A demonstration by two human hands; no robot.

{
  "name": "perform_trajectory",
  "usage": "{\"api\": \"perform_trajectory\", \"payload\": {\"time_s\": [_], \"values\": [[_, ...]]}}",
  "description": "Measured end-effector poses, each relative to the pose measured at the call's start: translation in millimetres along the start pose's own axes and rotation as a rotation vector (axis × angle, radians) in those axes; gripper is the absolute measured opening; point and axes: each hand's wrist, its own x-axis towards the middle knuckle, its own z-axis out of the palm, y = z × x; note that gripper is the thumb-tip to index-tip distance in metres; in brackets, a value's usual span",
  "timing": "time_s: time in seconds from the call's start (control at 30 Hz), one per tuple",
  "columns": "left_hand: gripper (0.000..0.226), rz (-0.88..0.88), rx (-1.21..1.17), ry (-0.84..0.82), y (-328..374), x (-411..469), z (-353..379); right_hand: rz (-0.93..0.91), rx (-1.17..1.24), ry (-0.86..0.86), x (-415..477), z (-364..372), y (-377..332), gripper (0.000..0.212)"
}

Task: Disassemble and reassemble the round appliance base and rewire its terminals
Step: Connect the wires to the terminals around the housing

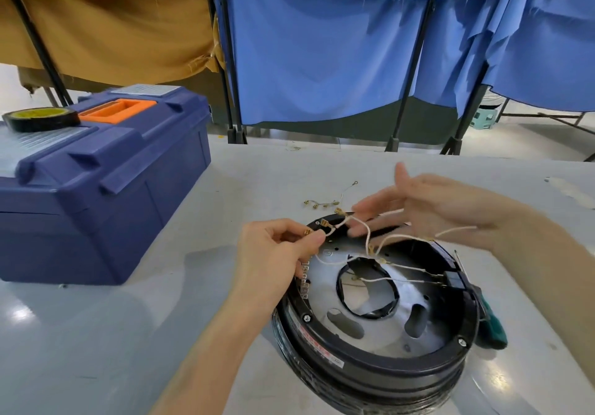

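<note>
The base is sitting near the table's front edge, right of centre, open side up, just below both hands. The left hand is pinching a brass terminal over the far-left rim, while the right hand is hovering close beside it, straight-fingered and gripping nothing, its fingers among the white wires. These are running left to right toward the black block on the right rim, so the left hand seems better placed for seating that terminal.
</note>
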Motion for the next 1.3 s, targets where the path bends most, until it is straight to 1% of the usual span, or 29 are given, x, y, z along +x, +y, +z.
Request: {"api": "perform_trajectory", "payload": {"time_s": [0.03, 0.1, 0.17, 0.2, 0.23, 0.27, 0.37, 0.43, 0.5, 0.6, 0.67, 0.77, 0.87, 1.0, 1.03, 1.07, 1.13, 1.17, 1.2, 1.23, 1.27, 1.3], "values": [[0.019, -0.044, -0.042, 0.004, 0.5, 1.5, -0.8, -0.026, -0.080, 0.087, -5.2, -6.2, -8.2, 0.063], [0.017, -0.091, -0.087, 0.010, 1.4, 3.1, -1.8, -0.111, -0.237, 0.332, -12.8, -17.8, -22.6, 0.055], [0.015, -0.103, -0.110, 0.014, 2.3, 2.8, -1.3, -0.284, -0.319, 0.540, -17.7, -21.2, -33.5, 0.045], [0.014, -0.104, -0.116, 0.014, 3.0, 2.1, -0.4, -0.361, -0.363, 0.589, -19.3, -18.5, -37.3, 0.042], [0.013, -0.101, -0.118, 0.012, 3.6, 1.4, 0.9, -0.403, -0.430, 0.586, -19.5, -12.4, -40.1, 0.039], [0.013, -0.095, -0.117, 0.010, 4.1, 0.8, 2.8, -0.393, -0.519, 0.543, -18.0, -4.0, -41.2, 0.038], [0.012, -0.063, -0.149, 0.003, 6.2, -0.9, 9.1, -0.205, -0.805, 0.376, -3.3, 22.0, -31.5, 0.028], [0.011, -0.035, -0.151, -0.008, 7.5, -3.1, 12.5, -0.153, -0.864, 0.309, 6.8, 33.5, -22.1, 0.018], [0.011, -0.024, -0.130, -0.022, 7.3, -5.5, 13.6, -0.146, -0.805, 0.262, 12.2, 38.4, -15.0, 0.014], [0.013, -0.040, -0.108, -0.040, 4.9, -7.7, 11.2, -0.156, -0.562, 0.233, 12.8, 38.4, -10.8, 0.010], [0.014, -0.054, -0.109, -0.074, 4.5, -8.3, 9.6, -0.151, -0.400, 0.211, 13.0, 38.0, -9.2, 0.013], [0.013, -0.086, -0.115, -0.165, 7.8, -9.9, 10.1, -0.108, -0.231, 0.202, 15.5, 40.8, -5.9, 0.017], [0.016, -0.109, -0.080, -0.215, 10.9, -10.3, 11.8, -0.067, -0.136, 0.228, 18.9, 43.7, -3.6, 0.017], [0.024, -0.123, -0.075, -0.269, 18.6, -12.3, 8.3, -0.028, -0.134, 0.257, 19.0, 43.5, -5.5, 0.015], [0.029, -0.103, -0.051, -0.259, 20.4, -11.5, 4.7, -0.001, -0.150, 0.246, 17.7, 42.7, -8.2, 0.015], [0.033, -0.066, -0.030, -0.200, 20.5, -8.7, -0.1, 0.039, -0.178, 0.223, 16.3, 41.9, -11.4, 0.016], [0.035, 0.026, 0.041, 0.031, 15.8, 3.4, -12.9, 0.132, -0.293, 0.159, 14.9, 42.3, -15.8, 0.015], [0.030, 0.060, 0.111, 0.142, 11.8, 10.2, -18.7, 0.178, -0.361, 0.136, 16.2, 44.7, -15.4, 0.014], [0.024, 0.071, 0.187, 0.205, 7.1, 15.3, -22.2, 0.222, -0.421, 0.127, 19.3, 48.8, -13.0, 0.013], [0.019, 0.061, 0.249, 0.216, 2.2, 17.6, -22.5, 0.263, -0.467, 0.128, 23.4, 54.5, -8.9, 0.013], [0.016, 0.035, 0.286, 0.188, -3.1, 17.2, -19.9, 0.297, -0.497, 0.136, 28.0, 61.0, -3.8, 0.013], [0.018, 0.000, 0.300, 0.150, -8.9, 15.5, -15.7, 0.323, -0.510, 0.149, 32.8, 67.0, 2.2, 0.013]]}}
